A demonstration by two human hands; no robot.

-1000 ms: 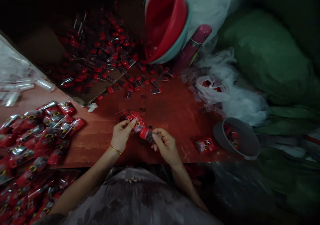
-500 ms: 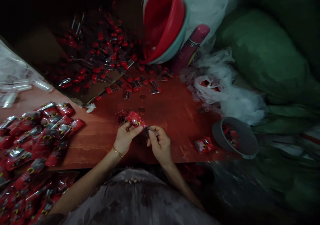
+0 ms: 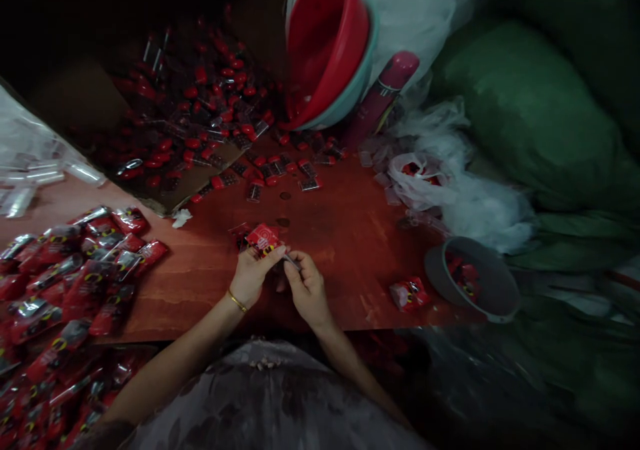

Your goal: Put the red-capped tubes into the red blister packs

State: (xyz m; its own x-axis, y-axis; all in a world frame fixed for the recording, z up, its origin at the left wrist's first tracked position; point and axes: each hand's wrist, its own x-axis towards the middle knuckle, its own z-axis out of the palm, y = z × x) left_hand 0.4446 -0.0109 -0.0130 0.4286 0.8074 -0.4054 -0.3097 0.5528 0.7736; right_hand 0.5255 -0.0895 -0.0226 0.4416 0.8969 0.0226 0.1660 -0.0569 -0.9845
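Observation:
My left hand [image 3: 251, 278] pinches a small red packet [image 3: 263, 238] above the red-brown table [image 3: 345, 237]. Close beside it, my right hand [image 3: 306, 287] has its fingers closed on the packet's lower right end, where a dark piece shows; I cannot make out what that piece is. The two hands touch over the table's near middle. A gold bangle sits on my left wrist.
A heap of filled red packets [image 3: 75, 270] covers the left. Loose red-capped pieces [image 3: 210, 123] lie in a cardboard box at the back. Stacked red and teal basins [image 3: 325, 43] lean behind. A grey bowl [image 3: 473, 283], one packet [image 3: 409, 294] and plastic bags [image 3: 440, 177] lie right.
My right hand has moved left and up to meet the left hand. The red-capped piece it held is now mostly hidden at the packet's end.

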